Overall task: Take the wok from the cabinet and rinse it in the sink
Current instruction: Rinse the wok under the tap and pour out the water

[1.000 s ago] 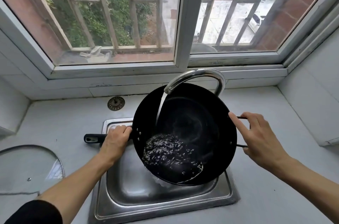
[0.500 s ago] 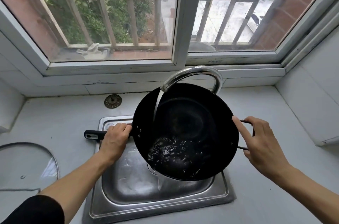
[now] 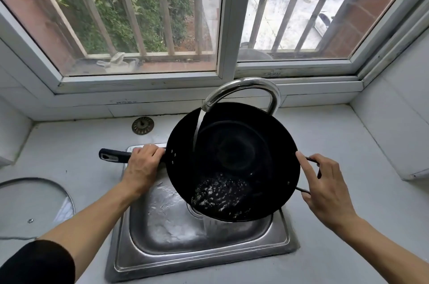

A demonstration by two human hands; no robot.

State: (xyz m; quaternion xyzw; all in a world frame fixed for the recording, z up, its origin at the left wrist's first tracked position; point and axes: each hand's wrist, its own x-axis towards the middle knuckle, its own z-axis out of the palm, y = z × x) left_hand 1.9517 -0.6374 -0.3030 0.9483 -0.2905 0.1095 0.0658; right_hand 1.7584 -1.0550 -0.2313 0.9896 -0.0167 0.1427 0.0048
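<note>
While tap water runs in, tilted wok (image 3: 234,156) over sink (image 3: 199,258), left hand (image 3: 141,167) gripping its handle, right hand (image 3: 325,188) its loop.

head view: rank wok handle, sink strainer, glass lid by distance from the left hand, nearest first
From the left hand:
1. Wok handle: gripped in the hand, sticking out to its left.
2. Sink strainer: on the counter behind the hand, toward the window.
3. Glass lid: flat on the counter at the far left edge.
</note>
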